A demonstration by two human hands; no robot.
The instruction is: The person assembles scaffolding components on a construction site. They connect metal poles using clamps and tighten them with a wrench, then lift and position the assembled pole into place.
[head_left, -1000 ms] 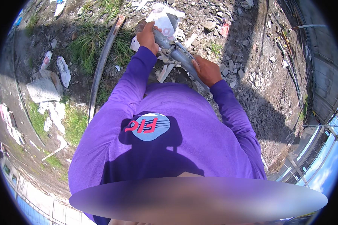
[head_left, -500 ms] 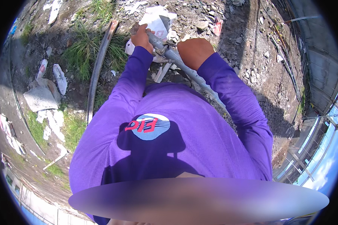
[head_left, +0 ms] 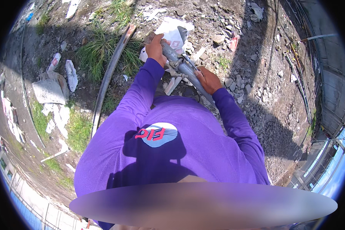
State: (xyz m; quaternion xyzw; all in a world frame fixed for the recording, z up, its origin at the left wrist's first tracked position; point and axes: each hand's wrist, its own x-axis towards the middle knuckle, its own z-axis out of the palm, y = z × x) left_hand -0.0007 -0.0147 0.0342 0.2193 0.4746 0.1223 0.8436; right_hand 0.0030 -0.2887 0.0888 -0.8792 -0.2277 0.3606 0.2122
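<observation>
I look down over my purple long-sleeved shirt at a grey metal pipe (head_left: 186, 69) held slanting across my front. My left hand (head_left: 156, 48) grips the pipe's upper end, near a white torn sack (head_left: 174, 32) on the ground. My right hand (head_left: 207, 79) grips the pipe lower down, just below a metal clamp fitting (head_left: 178, 61) on it. The pipe's lower part runs out of sight behind my right sleeve.
Rubble and loose stones (head_left: 253, 88) cover the ground ahead and to the right. A long curved rusty bar (head_left: 109, 76) lies on the left beside grass tufts (head_left: 96, 53). Broken concrete slabs (head_left: 50, 90) lie further left. Rods and a fence line the right rim.
My right hand has slid back down the pipe from its higher grip half a second ago. My left hand keeps its hold at the top end.
</observation>
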